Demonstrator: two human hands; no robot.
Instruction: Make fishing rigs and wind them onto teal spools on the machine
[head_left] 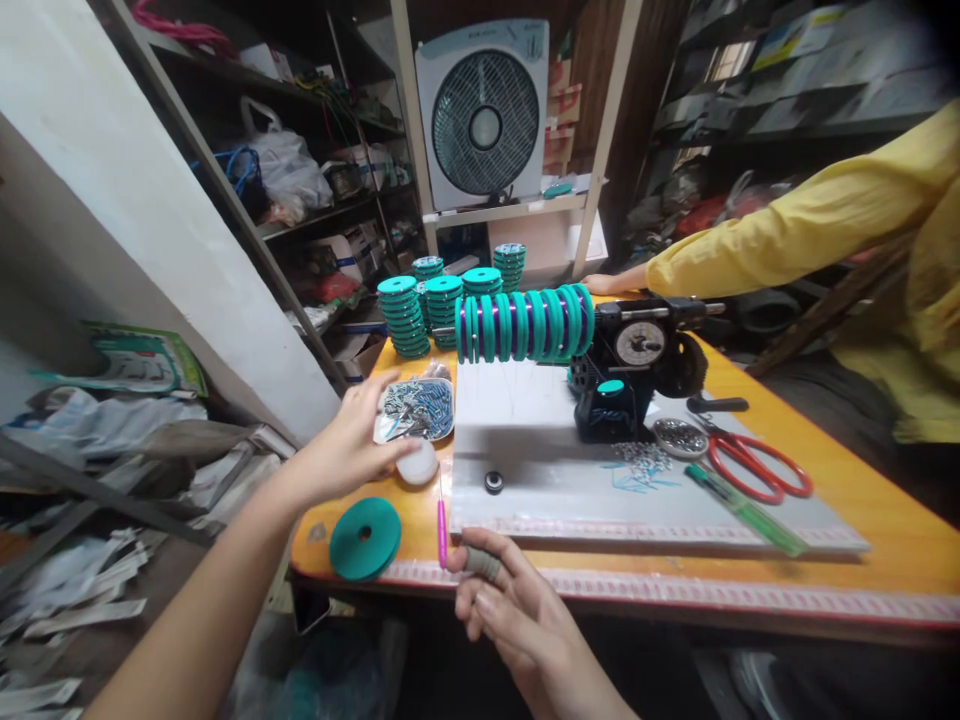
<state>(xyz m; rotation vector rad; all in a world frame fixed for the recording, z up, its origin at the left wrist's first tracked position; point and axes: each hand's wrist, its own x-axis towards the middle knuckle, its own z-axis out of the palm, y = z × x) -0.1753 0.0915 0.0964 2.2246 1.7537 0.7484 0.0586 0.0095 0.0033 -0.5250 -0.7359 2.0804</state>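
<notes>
My left hand point(356, 440) is open, thumb and fingers spread at the near-left side of a white tray point(381, 432) of small screw-like metal pieces point(424, 405). Its thumb overlaps a round white object point(417, 464). My right hand point(510, 610) is curled closed at the table's front edge, grey tape round one finger; anything inside is hidden. Close to its fingertips lies a pink-handled thin tool point(442, 530). A teal disc point(365, 540) with a centre hole lies at the left. Teal discs point(517, 325) with purple between them sit in a row on a machine's shaft.
The black hand-cranked machine point(611, 410) has a dial and gears. Red-handled scissors point(765, 465), a green cutter point(750, 510) and a dish of metal bits point(680, 437) lie right. Teal disc stacks point(405, 318) stand behind. A person's yellow sleeve point(795, 220) reaches in from the right.
</notes>
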